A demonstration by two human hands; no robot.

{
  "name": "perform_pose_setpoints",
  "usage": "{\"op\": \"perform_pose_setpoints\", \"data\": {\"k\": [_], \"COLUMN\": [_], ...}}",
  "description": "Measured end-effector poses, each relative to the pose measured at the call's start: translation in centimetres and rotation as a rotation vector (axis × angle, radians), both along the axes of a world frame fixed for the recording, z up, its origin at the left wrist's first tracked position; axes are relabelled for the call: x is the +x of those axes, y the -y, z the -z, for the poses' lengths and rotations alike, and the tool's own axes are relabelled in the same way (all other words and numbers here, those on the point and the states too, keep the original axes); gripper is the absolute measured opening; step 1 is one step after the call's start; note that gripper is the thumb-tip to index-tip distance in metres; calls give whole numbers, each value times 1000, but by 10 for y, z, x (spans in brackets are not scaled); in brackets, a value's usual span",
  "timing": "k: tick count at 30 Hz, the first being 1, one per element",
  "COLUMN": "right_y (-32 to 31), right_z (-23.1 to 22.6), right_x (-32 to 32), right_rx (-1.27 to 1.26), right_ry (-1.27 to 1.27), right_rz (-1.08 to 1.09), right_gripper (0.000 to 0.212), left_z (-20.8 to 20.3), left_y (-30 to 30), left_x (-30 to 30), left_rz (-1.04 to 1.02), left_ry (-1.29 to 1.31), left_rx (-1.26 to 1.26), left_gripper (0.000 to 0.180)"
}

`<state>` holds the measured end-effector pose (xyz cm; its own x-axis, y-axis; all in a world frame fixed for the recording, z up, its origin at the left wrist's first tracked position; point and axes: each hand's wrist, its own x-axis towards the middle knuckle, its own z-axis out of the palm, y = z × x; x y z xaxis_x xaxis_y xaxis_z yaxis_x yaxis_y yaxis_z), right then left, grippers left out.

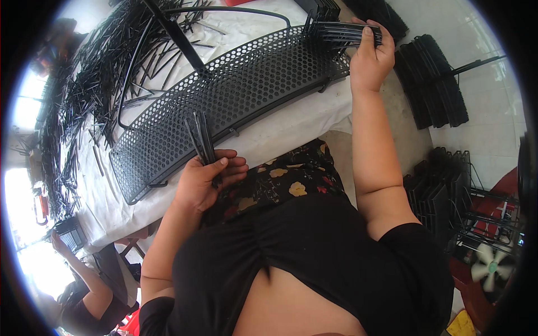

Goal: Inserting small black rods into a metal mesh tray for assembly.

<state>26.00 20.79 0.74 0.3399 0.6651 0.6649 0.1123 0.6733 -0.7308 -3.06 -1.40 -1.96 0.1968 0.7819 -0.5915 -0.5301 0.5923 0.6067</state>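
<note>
I see slim black strips (204, 131) at ten o'clock, pinched in the person's left grip (210, 175); a fuller black bundle (339, 33) at one is clasped in the right grip (374, 53). At eleven, a curved perforated panel (241, 92) lies on the cloth-covered desk (103, 204). Farther out, a tangled heap (101, 73) sprawls at ten; a co-worker (96, 291) is at eight.

Obstacle: black rod (178, 39) at mesh panel (241, 95)
</note>
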Motion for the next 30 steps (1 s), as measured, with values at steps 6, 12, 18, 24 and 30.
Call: {"op": "perform_pose_setpoints", "data": {"k": [6, 12, 18, 24, 30], "right_y": [-4, -3, -3, -11, 2], "right_z": [6, 16, 16, 18, -4], "right_x": [0, 6, 4, 1, -9], "right_rx": [35, -8, -20, -36, -124], "right_ry": [98, 117, 187, 222, 310], "right_rz": [23, 29, 62, 19, 2], "right_gripper": [12, 11, 11, 12, 14], "left_z": [1, 2, 5, 6, 5], "left_y": [2, 3, 3, 3, 5], "left_x": [0, -2, 0, 1, 0], "left_rz": [-7, 6, 8, 13, 27], "left_ry": [-2, -7, -34, -42, -43], "left_rx": [8, 5, 6, 10, -2], "left_gripper": [24, 24, 25, 25, 22]}}
